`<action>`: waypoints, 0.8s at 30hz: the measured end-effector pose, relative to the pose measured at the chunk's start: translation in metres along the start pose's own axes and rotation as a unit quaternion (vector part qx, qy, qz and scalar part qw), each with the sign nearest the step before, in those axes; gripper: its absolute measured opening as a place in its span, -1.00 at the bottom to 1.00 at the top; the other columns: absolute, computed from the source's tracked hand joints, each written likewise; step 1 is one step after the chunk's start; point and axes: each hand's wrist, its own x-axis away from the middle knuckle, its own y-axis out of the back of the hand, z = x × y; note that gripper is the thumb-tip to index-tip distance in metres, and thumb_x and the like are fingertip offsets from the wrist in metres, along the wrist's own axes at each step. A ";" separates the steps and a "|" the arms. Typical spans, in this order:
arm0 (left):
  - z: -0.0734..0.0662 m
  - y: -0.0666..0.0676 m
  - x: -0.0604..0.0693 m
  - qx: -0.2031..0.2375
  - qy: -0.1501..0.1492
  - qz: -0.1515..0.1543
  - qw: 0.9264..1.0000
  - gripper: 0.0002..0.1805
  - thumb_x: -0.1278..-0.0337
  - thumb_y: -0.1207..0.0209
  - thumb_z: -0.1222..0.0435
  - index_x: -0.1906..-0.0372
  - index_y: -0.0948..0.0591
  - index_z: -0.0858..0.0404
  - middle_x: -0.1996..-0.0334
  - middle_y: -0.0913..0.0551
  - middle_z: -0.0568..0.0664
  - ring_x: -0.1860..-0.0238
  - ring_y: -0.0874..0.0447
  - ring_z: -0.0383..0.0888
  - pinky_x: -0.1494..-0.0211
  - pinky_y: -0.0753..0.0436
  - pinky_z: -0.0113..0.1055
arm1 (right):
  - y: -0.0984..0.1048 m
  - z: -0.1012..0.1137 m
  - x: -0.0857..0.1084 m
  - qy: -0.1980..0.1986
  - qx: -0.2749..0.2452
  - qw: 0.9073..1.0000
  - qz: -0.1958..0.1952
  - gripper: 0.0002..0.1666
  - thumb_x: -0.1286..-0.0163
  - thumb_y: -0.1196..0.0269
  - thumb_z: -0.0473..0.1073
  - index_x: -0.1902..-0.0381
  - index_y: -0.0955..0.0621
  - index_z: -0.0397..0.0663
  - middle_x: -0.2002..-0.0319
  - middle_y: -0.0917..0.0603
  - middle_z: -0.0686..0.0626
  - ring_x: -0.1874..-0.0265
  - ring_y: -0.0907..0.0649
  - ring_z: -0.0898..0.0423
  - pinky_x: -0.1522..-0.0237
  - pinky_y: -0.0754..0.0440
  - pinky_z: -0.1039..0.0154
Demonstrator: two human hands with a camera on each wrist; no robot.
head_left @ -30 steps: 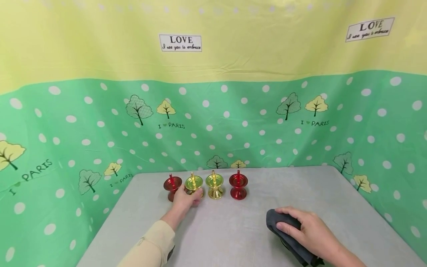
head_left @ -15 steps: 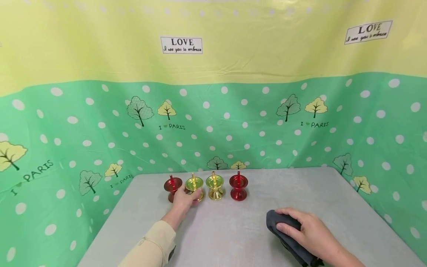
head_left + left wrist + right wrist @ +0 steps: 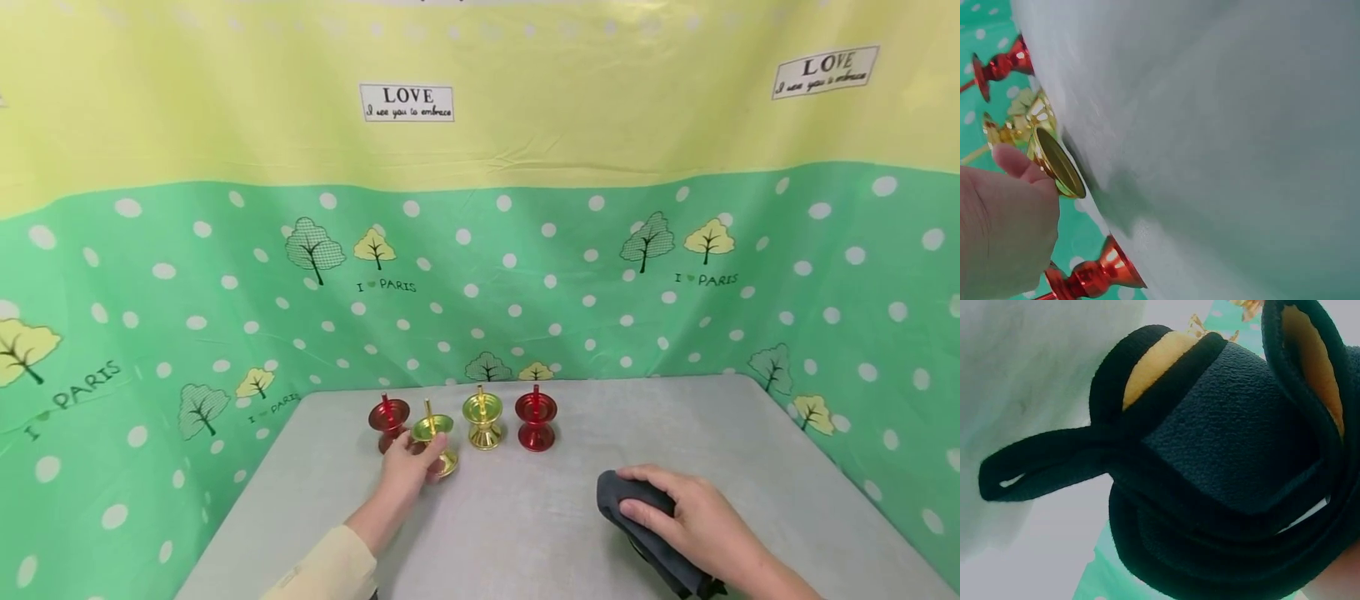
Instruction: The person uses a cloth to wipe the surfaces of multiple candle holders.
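Just beyond your left hand (image 3: 407,467), partly hidden by its fingers, stands a red holder (image 3: 388,411). That hand has a gold holder (image 3: 435,428) pinched between thumb and fingers; it lies ahead of your palm, towards the inner side. Its long axis leans, dish end towards your fingers, foot out to the right, and the left wrist view shows its underside angled over the table (image 3: 525,517), so the foot looks lifted. Your left hand is much the nearer. Past your thumb, just right and farther off, another gold holder (image 3: 484,425) stands upright, then a second red holder (image 3: 536,423).

Well to the right, your right hand (image 3: 701,517) grips a folded grey cloth (image 3: 663,554), which slants forward-left from the palm; a black loop (image 3: 1060,447) sticks out.

As for containers, every holder has a shallow dish (image 3: 469,407) with a spike (image 3: 481,391) rising from its middle.
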 end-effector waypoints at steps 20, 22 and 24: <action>-0.039 0.010 0.060 -0.101 -0.140 0.064 0.983 -0.10 0.05 -0.67 0.08 -0.46 -0.54 -0.02 0.08 -0.74 0.09 0.07 -0.70 -0.10 0.06 -0.76 -0.35 | 0.000 0.011 -0.008 -0.026 -0.118 0.993 0.005 -0.57 -0.49 -0.37 0.21 -0.24 -0.70 0.33 -0.18 -0.80 0.01 -0.10 -0.81 0.04 0.04 -0.75 0.31; -0.043 0.006 0.064 -0.144 -0.165 0.085 0.972 -0.10 0.11 -0.69 0.05 -0.43 -0.56 -0.03 0.11 -0.77 0.03 0.11 -0.73 -0.13 0.08 -0.78 -0.30 | 0.000 0.016 -0.010 -0.040 -0.128 0.991 -0.006 -0.55 -0.51 -0.36 0.21 -0.27 -0.69 0.32 -0.19 -0.79 0.02 -0.14 -0.79 0.06 0.01 -0.74 0.32; -0.047 0.001 0.068 -0.222 -0.203 0.091 0.949 -0.10 0.17 -0.69 -0.05 -0.40 -0.59 -0.06 0.17 -0.80 -0.08 0.12 -0.72 -0.19 -0.08 -0.73 -0.19 | 0.001 0.024 -0.012 -0.052 -0.148 0.987 -0.021 -0.51 -0.51 -0.36 0.19 -0.33 -0.66 0.30 -0.17 -0.80 0.02 -0.10 -0.79 0.10 0.04 -0.75 0.31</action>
